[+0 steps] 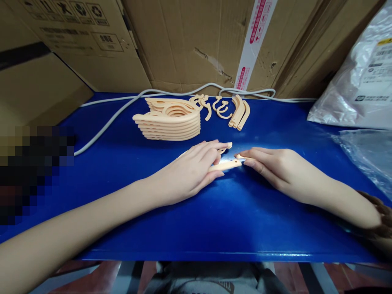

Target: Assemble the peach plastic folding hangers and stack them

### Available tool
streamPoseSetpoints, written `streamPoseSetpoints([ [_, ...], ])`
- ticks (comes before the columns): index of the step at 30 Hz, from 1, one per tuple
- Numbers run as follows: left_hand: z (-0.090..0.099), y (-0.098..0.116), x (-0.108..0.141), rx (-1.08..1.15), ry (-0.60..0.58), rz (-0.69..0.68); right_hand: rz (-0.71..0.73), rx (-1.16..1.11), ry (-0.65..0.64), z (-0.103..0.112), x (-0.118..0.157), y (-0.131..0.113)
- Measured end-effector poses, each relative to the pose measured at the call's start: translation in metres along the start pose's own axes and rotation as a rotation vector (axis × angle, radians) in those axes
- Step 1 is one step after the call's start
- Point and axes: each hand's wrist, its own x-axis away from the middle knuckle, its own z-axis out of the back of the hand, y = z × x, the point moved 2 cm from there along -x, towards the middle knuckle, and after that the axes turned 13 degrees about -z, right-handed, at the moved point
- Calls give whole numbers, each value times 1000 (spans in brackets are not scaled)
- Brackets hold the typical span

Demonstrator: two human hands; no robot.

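Observation:
My left hand point(196, 169) is closed over a beige plastic hanger arm point(228, 165), which lies low over the blue tabletop with a small hole near its right end. Another beige end point(229, 145) pokes out past its fingertips; most of that part is under the hand. My right hand point(272, 165) pinches a small beige plastic piece point(240, 157) just right of the arm's end. Only its tip shows, so I cannot tell its full shape. The tip is close to the arm; whether they touch is unclear.
Behind my left hand is a stack of beige folding hangers point(171, 124). Loose hooks point(223, 110) and curved arms point(240, 112) lie beside it. A grey cable point(107, 132) runs along the back, before cardboard boxes point(190, 45). Plastic bags point(355, 81) sit at the right.

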Motion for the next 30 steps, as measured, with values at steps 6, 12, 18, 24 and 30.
streamPoseSetpoints([
  [6,-1,0,-1,19,16,-17,-10,-126,-46,0,-1,-2],
  [12,-6,2,0,6,26,-30,1,-181,-67,-1,-1,-6],
  [18,-6,0,-1,-45,42,-24,-43,-189,-4,-1,4,-12],
  [24,-1,-3,-2,-72,25,-31,-170,-241,32,0,2,-8],
  [30,-2,0,-1,-40,28,-45,-123,-306,-22,-1,0,-8],
])
